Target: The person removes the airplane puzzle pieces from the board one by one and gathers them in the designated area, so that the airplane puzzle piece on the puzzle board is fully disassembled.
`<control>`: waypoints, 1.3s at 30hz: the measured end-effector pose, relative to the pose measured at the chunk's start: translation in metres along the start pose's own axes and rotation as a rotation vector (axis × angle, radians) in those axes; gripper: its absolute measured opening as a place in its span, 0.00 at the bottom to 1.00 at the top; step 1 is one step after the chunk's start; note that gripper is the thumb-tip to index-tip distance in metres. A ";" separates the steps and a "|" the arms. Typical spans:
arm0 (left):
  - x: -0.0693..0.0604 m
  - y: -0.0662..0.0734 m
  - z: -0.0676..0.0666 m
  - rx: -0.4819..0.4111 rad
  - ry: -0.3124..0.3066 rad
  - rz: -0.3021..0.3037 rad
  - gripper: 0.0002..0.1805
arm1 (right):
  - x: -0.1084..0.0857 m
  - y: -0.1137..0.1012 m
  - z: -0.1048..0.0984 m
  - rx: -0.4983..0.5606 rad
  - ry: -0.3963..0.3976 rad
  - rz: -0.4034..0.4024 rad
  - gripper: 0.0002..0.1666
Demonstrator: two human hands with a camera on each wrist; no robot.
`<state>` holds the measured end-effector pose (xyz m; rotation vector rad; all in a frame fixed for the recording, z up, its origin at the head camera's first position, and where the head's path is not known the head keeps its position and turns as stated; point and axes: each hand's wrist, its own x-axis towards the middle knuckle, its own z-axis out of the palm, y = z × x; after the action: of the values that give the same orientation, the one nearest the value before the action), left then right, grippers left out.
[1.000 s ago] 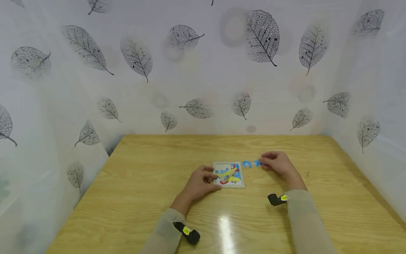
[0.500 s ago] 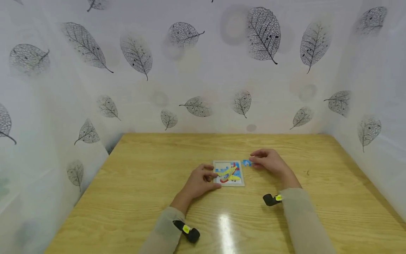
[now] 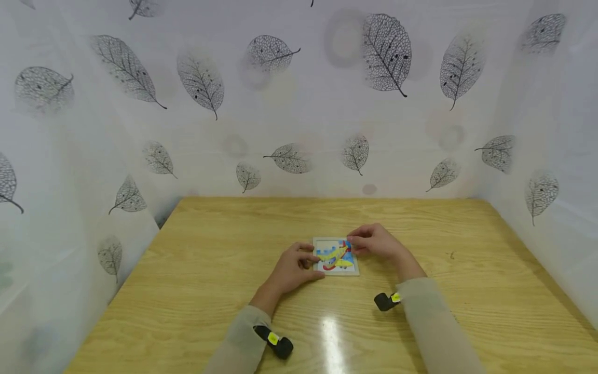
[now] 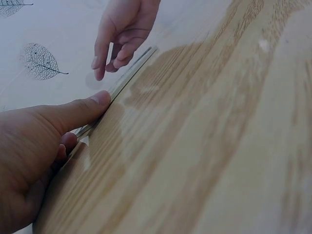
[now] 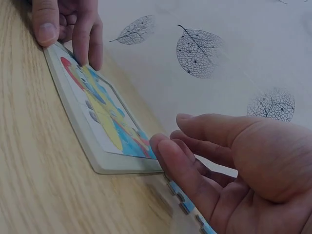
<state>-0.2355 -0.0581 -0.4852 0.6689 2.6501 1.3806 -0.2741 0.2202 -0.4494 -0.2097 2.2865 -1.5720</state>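
L hand [image 3: 290, 267]: we grip puzzle [image 3: 337, 258] edge btwn fingers & thumb.
R hand [image 3: 377, 242]: our fingers half-open, hold nothing.
Puzzle: on desk [image 3: 210, 259], btwn L & R fingers.
Blue pcs [image 5: 185, 203]: under R fingers.

Long pale beige sleeves [image 3: 434, 324], a small black camera [image 3: 283, 348] with a bright yellow label [image 3: 273, 338] on each

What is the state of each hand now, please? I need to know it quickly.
Left hand: closed, holding the puzzle frame at its edges.
Right hand: open, holding nothing that can be seen.
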 end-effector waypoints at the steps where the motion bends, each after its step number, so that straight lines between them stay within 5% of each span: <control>1: 0.000 0.000 0.000 -0.001 -0.001 0.001 0.22 | 0.001 0.000 0.002 0.005 -0.013 -0.002 0.22; 6: 0.000 0.002 0.000 0.005 -0.002 0.005 0.21 | 0.003 0.001 0.010 -0.008 -0.050 -0.005 0.19; 20: 0.000 0.003 -0.001 0.016 0.001 0.012 0.21 | 0.004 -0.003 0.023 -0.163 0.020 0.014 0.15; 39: -0.001 0.003 -0.001 0.018 -0.002 0.006 0.22 | 0.002 -0.009 0.028 -0.443 0.123 -0.178 0.03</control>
<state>-0.2342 -0.0575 -0.4829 0.6809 2.6642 1.3587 -0.2665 0.1918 -0.4509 -0.4496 2.7574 -1.1571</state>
